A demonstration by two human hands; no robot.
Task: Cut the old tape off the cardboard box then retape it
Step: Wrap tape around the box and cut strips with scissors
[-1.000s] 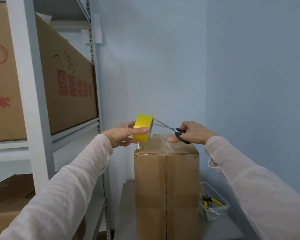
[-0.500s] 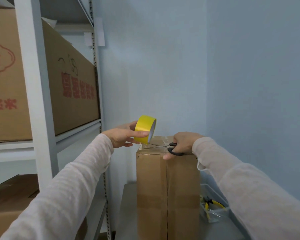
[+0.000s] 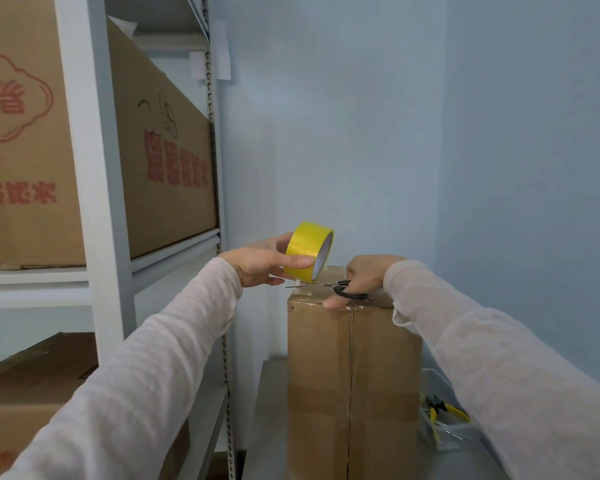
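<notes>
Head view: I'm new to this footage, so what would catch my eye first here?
The bright yellow tape roll, gripped by the left hand just above the tall cardboard box at centre. Beside it, the right hand rests on the box top holding black-handled scissors, blades pointing left under the roll. Red-printed cartons fill the shelving at left.

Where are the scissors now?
Head view, centre: scissors held by the right hand over the cardboard box top, blades pointing left below the yellow tape roll.

Right hand (image 3: 368, 275) lowered scissors (image 3: 340, 289) onto box (image 3: 354, 358) top; blades now closed.
</notes>
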